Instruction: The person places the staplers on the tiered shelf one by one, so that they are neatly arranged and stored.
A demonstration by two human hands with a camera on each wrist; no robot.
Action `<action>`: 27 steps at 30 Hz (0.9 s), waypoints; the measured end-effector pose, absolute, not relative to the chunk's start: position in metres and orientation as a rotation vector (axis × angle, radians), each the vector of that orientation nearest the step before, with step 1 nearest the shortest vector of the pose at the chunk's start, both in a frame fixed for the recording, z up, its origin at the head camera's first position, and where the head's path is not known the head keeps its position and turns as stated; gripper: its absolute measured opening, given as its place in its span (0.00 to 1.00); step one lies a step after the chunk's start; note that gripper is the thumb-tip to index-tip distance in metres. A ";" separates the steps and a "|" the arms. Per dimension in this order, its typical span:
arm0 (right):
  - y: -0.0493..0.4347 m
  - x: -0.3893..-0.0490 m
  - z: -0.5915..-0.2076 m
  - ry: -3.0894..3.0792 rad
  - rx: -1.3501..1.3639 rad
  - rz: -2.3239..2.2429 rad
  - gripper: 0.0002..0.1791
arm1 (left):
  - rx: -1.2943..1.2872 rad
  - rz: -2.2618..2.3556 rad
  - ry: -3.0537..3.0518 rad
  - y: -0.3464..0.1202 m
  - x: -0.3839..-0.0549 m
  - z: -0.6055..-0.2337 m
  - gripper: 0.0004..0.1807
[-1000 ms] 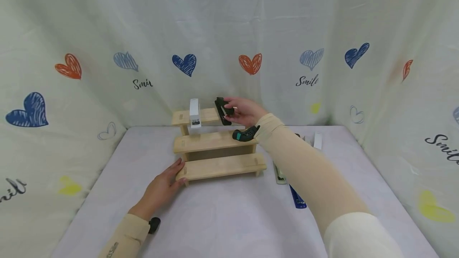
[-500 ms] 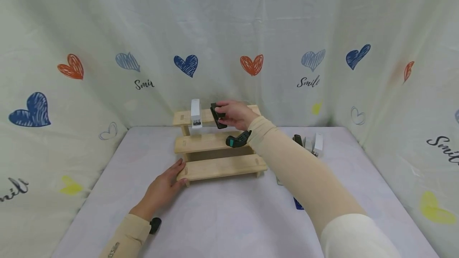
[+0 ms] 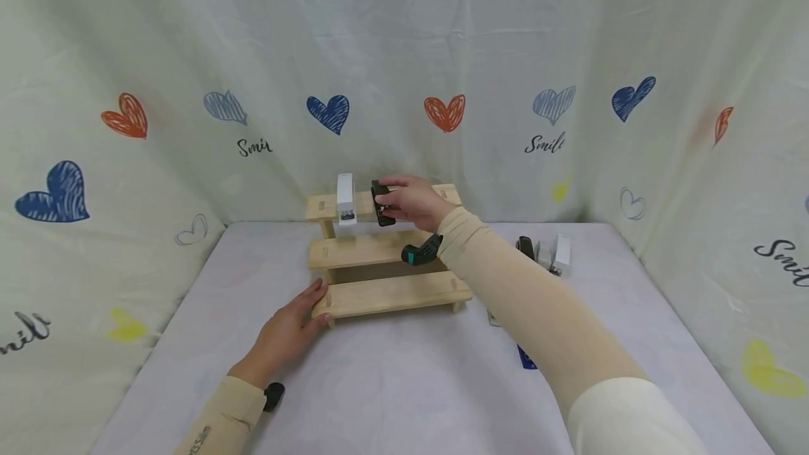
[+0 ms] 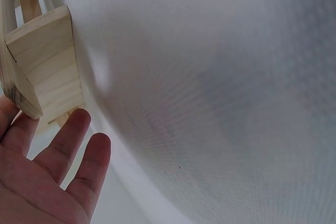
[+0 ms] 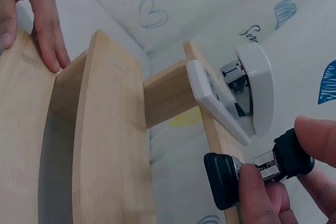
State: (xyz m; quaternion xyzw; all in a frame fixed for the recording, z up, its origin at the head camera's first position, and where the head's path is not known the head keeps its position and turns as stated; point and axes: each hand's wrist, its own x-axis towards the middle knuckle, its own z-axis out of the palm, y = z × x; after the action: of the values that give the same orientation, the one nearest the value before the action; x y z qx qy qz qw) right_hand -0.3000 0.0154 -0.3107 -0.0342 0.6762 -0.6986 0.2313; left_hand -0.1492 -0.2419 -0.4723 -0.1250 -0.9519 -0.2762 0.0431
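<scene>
A black stapler (image 3: 383,203) is pinched between the thumb and fingers of my right hand (image 3: 413,202), at the top tier of a three-tier wooden shelf (image 3: 379,251). In the right wrist view the black stapler (image 5: 223,179) overlaps the tier's board, its metal part between the fingers. Just left of it, a white stapler (image 3: 345,200) lies across the same tier. My left hand (image 3: 284,332) holds the left end of the lowest tier, thumb at the front edge and fingers toward the back. The left wrist view shows two of its fingers (image 4: 84,166) spread off the wood.
Right of the shelf, partly behind my right forearm, lie a white stapler (image 3: 561,255), a black item (image 3: 525,246) and a blue item (image 3: 527,359). A printed curtain (image 3: 392,55) hangs behind the white-covered table (image 3: 392,385).
My right hand has moved left and slightly down with the black stapler, toward the white one on the top tier. In the last half second the stapler turned a little. My left hand stays put.
</scene>
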 end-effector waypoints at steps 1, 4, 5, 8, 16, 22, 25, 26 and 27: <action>0.014 -0.299 -0.311 1.859 -0.095 -1.925 0.28 | -0.386 -0.843 -2.910 -0.242 -0.149 -0.472 0.34; 0.012 -0.299 -0.312 1.862 -0.092 -1.933 0.28 | -0.395 -0.844 -2.908 -0.242 -0.149 -0.471 0.34; 0.012 -0.299 -0.312 1.872 -0.094 -1.930 0.28 | -0.397 -0.844 -2.907 -0.243 -0.148 -0.471 0.34; 0.010 -0.301 -0.314 1.913 -0.109 -1.923 0.27 | -0.398 -0.842 -2.905 -0.242 -0.148 -0.471 0.34; 0.011 -0.301 -0.317 1.975 -0.160 -1.941 0.31 | -0.393 -0.846 -2.897 -0.241 -0.148 -0.471 0.34; 0.036 -0.297 -0.318 2.101 -0.272 -1.805 0.33 | -0.383 -0.837 -2.912 -0.240 -0.150 -0.471 0.34; 0.063 -0.293 -0.317 2.122 -0.325 -1.724 0.32 | -0.380 -0.832 -2.916 -0.240 -0.150 -0.471 0.34; 0.074 -0.291 -0.317 2.132 -0.334 -1.697 0.33 | -0.379 -0.830 -2.916 -0.240 -0.149 -0.470 0.34; 0.085 -0.289 -0.316 2.137 -0.343 -1.672 0.33 | -0.379 -0.825 -2.915 -0.240 -0.149 -0.470 0.34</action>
State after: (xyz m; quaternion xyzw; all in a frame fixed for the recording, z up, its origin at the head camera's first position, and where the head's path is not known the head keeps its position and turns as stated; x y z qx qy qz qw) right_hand -0.2889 0.0855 -0.3160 -0.1228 0.7654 -0.5986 0.2020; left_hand -0.1490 -0.2402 -0.4701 -0.1241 -0.9538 -0.2699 0.0440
